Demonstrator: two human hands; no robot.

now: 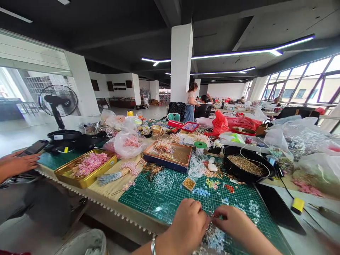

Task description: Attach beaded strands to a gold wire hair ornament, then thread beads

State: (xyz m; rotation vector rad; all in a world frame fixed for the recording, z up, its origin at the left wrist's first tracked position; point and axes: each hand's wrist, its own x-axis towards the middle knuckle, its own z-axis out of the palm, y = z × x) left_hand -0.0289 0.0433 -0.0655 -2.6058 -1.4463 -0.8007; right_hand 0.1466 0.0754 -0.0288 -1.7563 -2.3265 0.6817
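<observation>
My left hand, with a silver bracelet at the wrist, is closed over the front of the green cutting mat. My right hand meets it from the right, thumb and fingers pinched together. What lies between the fingertips is too small and too hidden to name. Below the hands is a heap of clear and pale blue bits. Just beyond them are a small box of gold beads, blue pieces, yellow-pink pieces and red beads.
A shallow tray stands mid-table, with a black pan of straw-like stems to its right. Leftward are a gold tin of pink flowers and another person's hand holding a phone. A yellow-and-black object lies at right.
</observation>
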